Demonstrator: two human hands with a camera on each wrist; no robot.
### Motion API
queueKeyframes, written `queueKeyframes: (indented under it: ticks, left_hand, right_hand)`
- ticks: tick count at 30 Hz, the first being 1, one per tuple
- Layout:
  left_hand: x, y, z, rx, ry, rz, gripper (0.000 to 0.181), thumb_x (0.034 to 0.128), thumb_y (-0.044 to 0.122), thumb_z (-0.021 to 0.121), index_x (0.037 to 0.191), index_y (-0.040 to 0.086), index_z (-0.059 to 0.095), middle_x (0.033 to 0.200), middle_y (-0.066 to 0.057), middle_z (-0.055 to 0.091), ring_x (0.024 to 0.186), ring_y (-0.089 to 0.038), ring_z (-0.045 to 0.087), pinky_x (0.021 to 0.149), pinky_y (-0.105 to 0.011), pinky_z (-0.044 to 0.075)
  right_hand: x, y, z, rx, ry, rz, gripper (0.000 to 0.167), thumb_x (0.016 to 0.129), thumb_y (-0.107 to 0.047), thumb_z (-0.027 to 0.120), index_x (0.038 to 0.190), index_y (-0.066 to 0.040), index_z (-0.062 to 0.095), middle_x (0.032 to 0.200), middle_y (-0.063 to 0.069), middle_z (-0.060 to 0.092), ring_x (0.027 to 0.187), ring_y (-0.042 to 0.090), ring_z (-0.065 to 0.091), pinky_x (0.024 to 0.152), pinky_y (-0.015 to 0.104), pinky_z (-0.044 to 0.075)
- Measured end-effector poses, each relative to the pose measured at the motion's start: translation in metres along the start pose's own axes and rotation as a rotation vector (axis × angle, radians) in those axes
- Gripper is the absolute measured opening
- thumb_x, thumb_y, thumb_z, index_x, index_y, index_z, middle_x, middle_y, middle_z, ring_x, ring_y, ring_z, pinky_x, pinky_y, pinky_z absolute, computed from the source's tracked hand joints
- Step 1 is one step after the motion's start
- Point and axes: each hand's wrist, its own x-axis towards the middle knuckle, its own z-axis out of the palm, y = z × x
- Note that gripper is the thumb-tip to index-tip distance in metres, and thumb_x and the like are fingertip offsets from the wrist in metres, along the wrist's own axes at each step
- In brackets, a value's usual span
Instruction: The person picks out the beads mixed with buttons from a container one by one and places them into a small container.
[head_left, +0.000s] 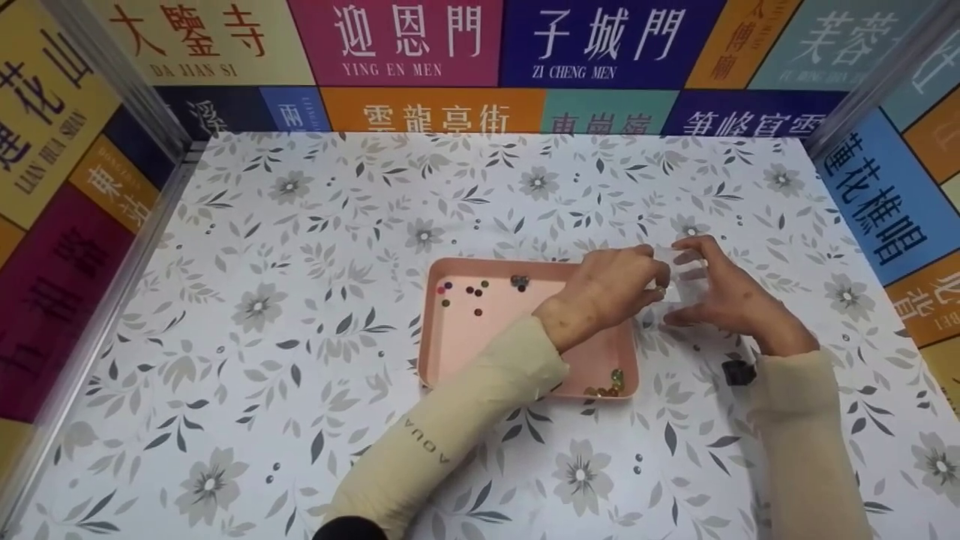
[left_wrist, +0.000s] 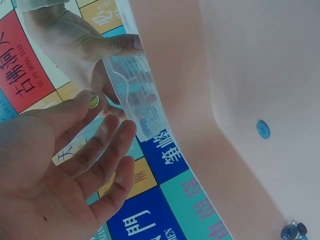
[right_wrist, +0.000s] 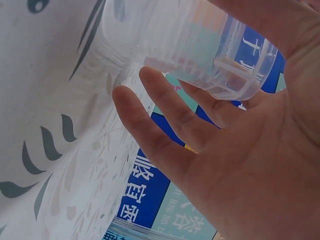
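My left hand (head_left: 604,281) reaches over the right side of a pink tray (head_left: 465,345). Between its thumb and forefinger it pinches a yellow-green bead (left_wrist: 94,100), seen in the left wrist view; the other fingers are spread. Just past the tray's right edge, my right hand (head_left: 739,296) holds a clear plastic container (right_wrist: 170,45), its thumb on one side and fingers on the other. The left hand is beside this container. Small dark beads (head_left: 478,292) lie scattered on the tray's left side, and a bluish cluster (head_left: 520,282) sits near its far edge.
Amber and green beads (head_left: 611,391) gather in the tray's near right corner. A floral cloth (head_left: 300,420) covers the table. Panels with printed characters (head_left: 405,45) stand along the back and both sides. A small black object (head_left: 739,371) is at the right wrist.
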Motion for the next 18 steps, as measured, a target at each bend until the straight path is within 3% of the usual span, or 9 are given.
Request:
queueKeyframes:
  ticks: [10, 18]
  left_hand:
    - [0.0006, 0.0013, 0.0023, 0.021, 0.029, -0.002, 0.021, 0.1047, 0.034, 0.063, 0.120, 0.028, 0.075, 0.119, 0.005, 0.071, 0.097, -0.014, 0.072, 0.081, -0.030, 0.059]
    - [0.0035, -0.0011, 0.0095, 0.027, 0.018, -0.018, 0.021, 0.1042, 0.032, 0.063, 0.119, 0.028, 0.077, 0.120, 0.003, 0.070, 0.095, -0.016, 0.072, 0.080, -0.031, 0.059]
  right_hand:
    - [0.0001, 0.0018, 0.0010, 0.023, 0.015, -0.059, 0.102, 0.077, -0.008, 0.092, 0.153, -0.011, 0.025, 0.155, 0.028, 0.038, 0.141, 0.053, 0.043, 0.110, 0.068, 0.037]
    - [-0.0006, 0.0022, 0.0000, 0.035, 0.007, -0.051, 0.102, 0.077, -0.008, 0.091, 0.153, -0.011, 0.024, 0.157, 0.029, 0.036, 0.142, 0.054, 0.043, 0.110, 0.069, 0.038]
